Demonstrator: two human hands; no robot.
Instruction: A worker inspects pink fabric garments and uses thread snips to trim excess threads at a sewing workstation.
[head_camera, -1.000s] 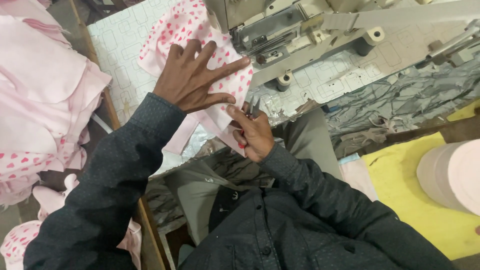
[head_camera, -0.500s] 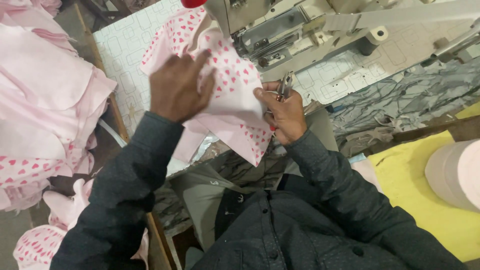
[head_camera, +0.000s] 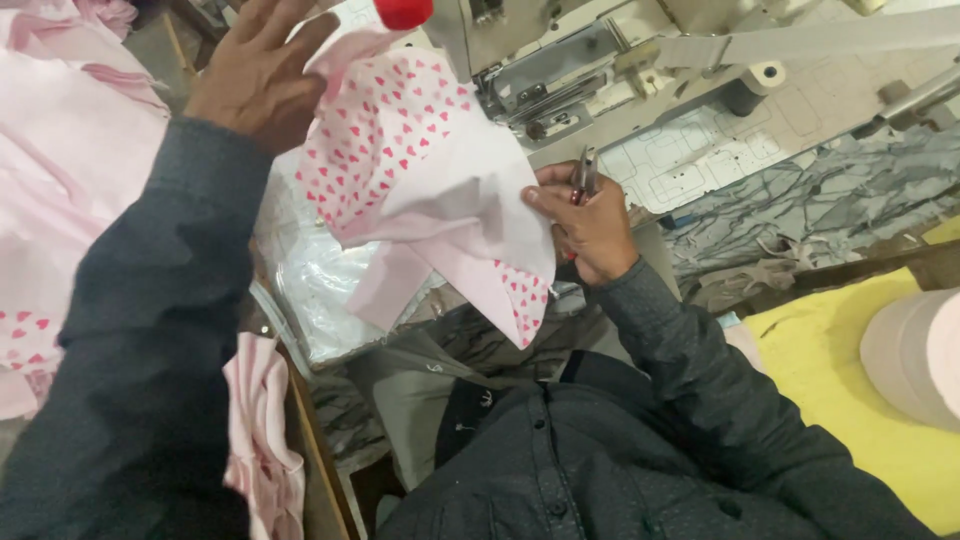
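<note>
Pink heart-print garment, centre of the frame, lifted between both hands in front of the sewing machine. Left hand, upper left, fingers spread against the cloth's upper edge; whether its grip is closed cannot be told. Right hand, centre right, pinches the garment's edge and holds small thread snips. Pink fabric pile at left edge.

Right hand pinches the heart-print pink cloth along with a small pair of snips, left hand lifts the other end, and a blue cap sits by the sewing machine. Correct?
Not quite: the cap is red, as the head view shows. The right hand does pinch the heart-print cloth with the snips, and the left hand lifts the other end.
</note>
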